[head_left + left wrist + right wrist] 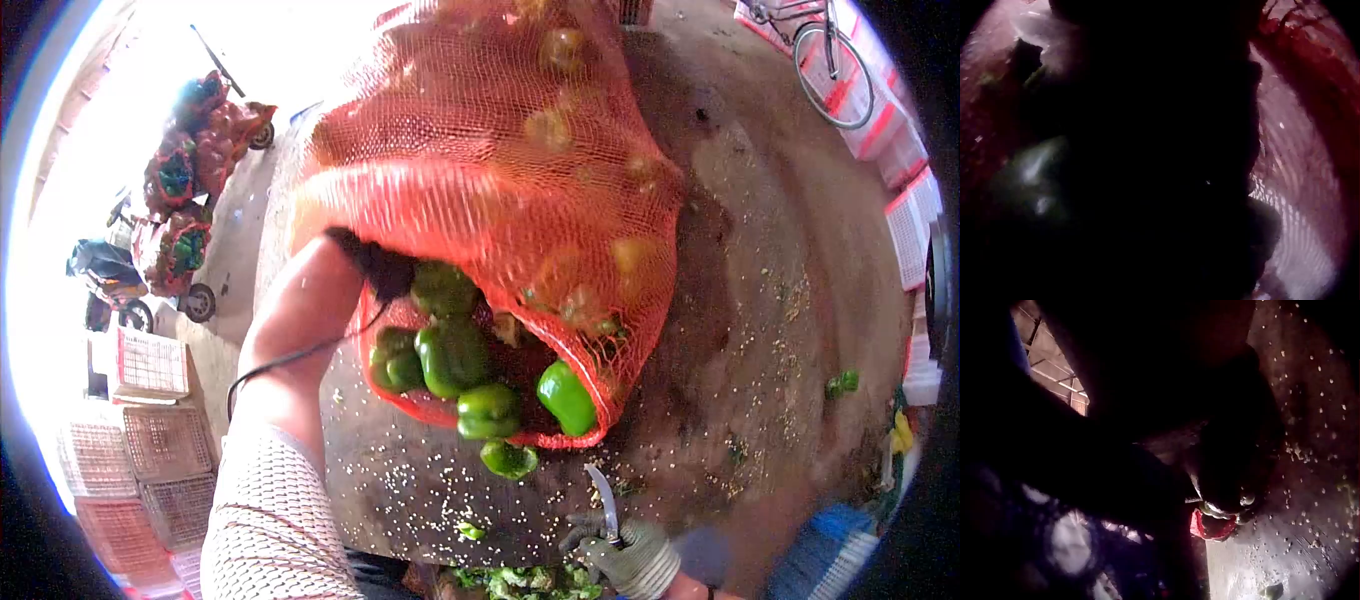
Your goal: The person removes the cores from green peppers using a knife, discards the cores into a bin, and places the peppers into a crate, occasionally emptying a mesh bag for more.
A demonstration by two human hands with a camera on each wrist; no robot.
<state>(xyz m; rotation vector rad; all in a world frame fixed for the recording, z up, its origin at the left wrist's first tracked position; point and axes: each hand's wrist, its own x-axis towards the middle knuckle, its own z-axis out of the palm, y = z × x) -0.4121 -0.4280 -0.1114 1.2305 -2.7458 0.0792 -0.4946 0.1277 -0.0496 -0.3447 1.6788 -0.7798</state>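
A large red mesh bag (470, 200) lies on the table with its mouth towards the near edge, green peppers (455, 357) at the opening. The left hand (385, 268), dark at the wrist, reaches into the mouth beside the peppers; its fingers are hidden by mesh and peppers. Blurred green shapes (1038, 172) show beside the dark hand in the left wrist view. At the table's near edge the gloved right hand (635, 562) grips a small curved knife (606, 500), blade upward. A cut pepper piece (509, 460) lies just outside the bag.
Pale seeds and a small green scrap (471, 531) are scattered on the table (400, 500). Green trimmings (530, 582) lie below its near edge. Stacked crates (165, 440) stand left, loaded carts with bags (175, 240) farther back. A bicycle (833, 75) is at the back right.
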